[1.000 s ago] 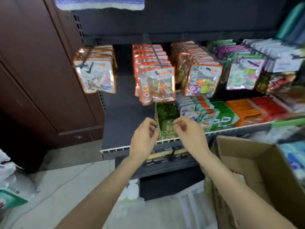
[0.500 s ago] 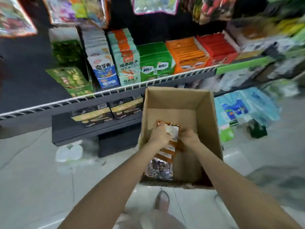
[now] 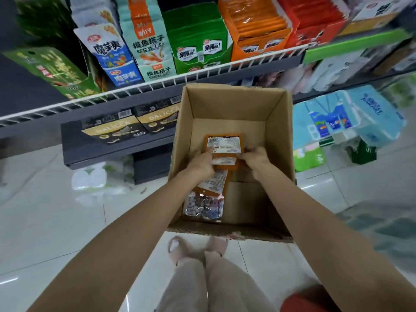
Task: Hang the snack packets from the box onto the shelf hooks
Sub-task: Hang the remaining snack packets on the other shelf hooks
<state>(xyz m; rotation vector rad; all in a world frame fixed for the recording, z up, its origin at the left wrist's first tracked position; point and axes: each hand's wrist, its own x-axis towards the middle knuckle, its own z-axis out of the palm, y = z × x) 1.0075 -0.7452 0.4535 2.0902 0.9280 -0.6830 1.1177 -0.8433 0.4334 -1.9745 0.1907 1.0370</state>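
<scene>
Picking stage: left hand (image 3: 202, 164) and right hand (image 3: 255, 158) apparently pinching orange snack packets (image 3: 224, 144) inside box (image 3: 279, 122), fingers blurred. Next: lifting toward hooks.

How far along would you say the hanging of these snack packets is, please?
No hooks are in view, so what is done cannot be judged. In hand: the left hand and right hand grip orange packets inside the cardboard box. Left: another packet lies in the box.
</scene>
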